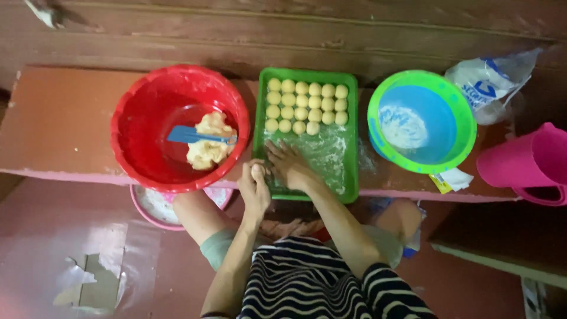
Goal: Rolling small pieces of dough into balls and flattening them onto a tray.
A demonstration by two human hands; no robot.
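Striped shirt and knees sit nearest; beyond, across the desk [59, 124], the green tray [351, 136] lies just ahead of both hands. Left hand [254, 189] curls closed around a dough ball [257, 172]; right hand [287, 165], nearer the tray, rests open-fingered on its floured floor.

Soft, dim indoor light is falling from above, glaring off the red bowl [180, 127]; edges are bending and darkening, and detail is looking slightly blurred.
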